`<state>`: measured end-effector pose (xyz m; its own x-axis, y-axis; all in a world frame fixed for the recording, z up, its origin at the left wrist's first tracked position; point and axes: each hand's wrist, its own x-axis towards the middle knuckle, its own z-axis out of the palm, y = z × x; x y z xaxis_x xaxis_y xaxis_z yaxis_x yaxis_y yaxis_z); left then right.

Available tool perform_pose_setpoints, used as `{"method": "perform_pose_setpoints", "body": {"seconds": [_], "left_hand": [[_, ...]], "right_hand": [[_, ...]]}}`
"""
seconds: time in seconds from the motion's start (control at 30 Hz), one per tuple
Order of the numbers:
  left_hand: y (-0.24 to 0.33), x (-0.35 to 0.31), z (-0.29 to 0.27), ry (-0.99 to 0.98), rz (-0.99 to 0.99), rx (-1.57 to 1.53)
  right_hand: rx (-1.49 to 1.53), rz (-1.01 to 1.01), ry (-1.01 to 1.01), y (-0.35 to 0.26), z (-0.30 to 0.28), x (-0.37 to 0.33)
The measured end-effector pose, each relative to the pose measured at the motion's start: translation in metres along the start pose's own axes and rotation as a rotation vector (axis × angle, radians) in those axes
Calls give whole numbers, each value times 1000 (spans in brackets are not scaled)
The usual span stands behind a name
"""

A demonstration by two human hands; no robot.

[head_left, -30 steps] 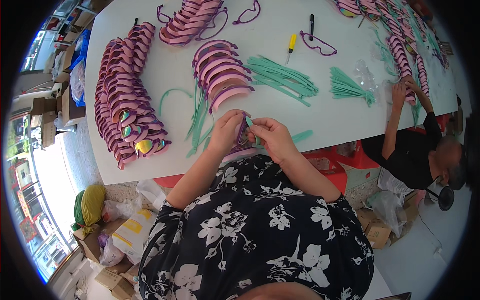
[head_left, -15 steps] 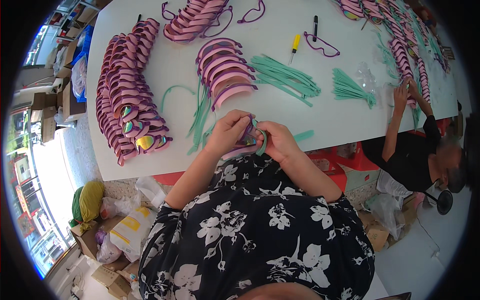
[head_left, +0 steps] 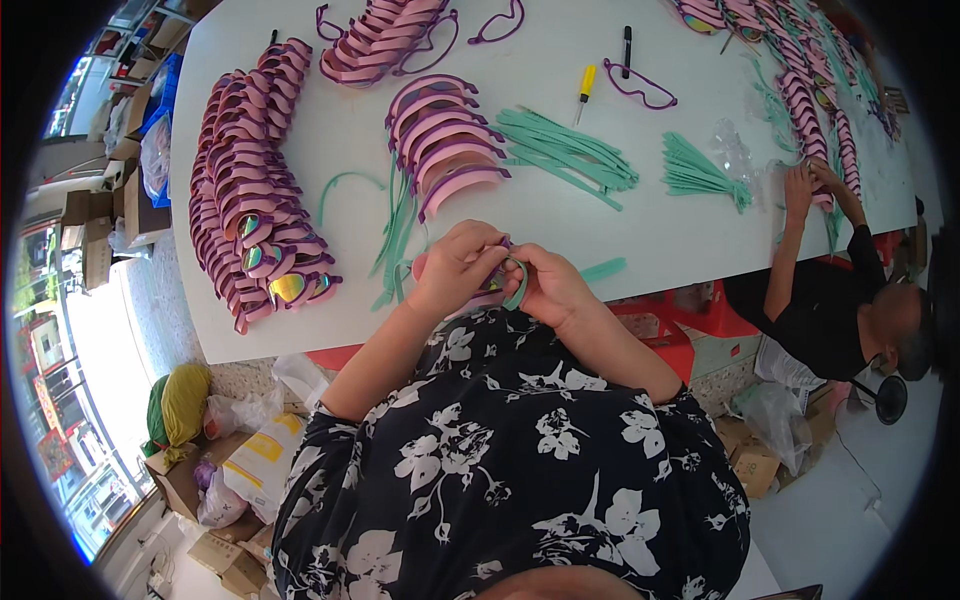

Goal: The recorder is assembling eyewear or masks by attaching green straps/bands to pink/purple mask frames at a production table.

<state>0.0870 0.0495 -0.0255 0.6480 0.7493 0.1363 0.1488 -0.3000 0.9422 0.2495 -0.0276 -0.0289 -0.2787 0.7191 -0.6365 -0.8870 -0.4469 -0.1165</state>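
Observation:
Close to my body at the table edge, both hands meet over one pair of pink and purple goggles point(head_left: 490, 297) with a shiny lens, mostly covered by fingers. My left hand point(head_left: 458, 270) pinches the side of its frame. Between the fingers of my right hand point(head_left: 552, 285) is a green strap point(head_left: 518, 284), its loop hanging down by the frame. The spot where strap and frame meet is hidden by fingertips. Just beyond my hands lies a row of nested pink goggles point(head_left: 452, 150), with loose green straps point(head_left: 396, 235) along its left side.
Long stacks of goggles point(head_left: 250, 170) line the left. Bundles of green straps point(head_left: 570, 155) lie right of centre, near a yellow-handled screwdriver point(head_left: 586, 88), a black marker point(head_left: 627, 50) and a purple frame point(head_left: 640, 90). At right a co-worker's hands point(head_left: 808, 185) handle another goggle stack.
My hands have drawn slightly closer together, and the left fingers now cover more of the frame. A pink part shows beside my left hand. The whole view has shifted slightly.

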Motion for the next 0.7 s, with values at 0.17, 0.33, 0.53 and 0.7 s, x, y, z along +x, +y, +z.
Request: {"method": "perform_pose_setpoints", "body": {"seconds": [0.17, 0.33, 0.53, 0.7], "left_hand": [[10, 1, -1, 63, -148, -125], [8, 5, -2, 36, -124, -126], [17, 8, -11, -20, 40, 43], [21, 3, -7, 80, 54, 91]], "right_hand": [[28, 48, -37, -6, 7, -6], [-158, 6, 8, -12, 11, -10], [-46, 45, -131, -8, -2, -1], [-9, 15, -167, -7, 2, -3]]}}
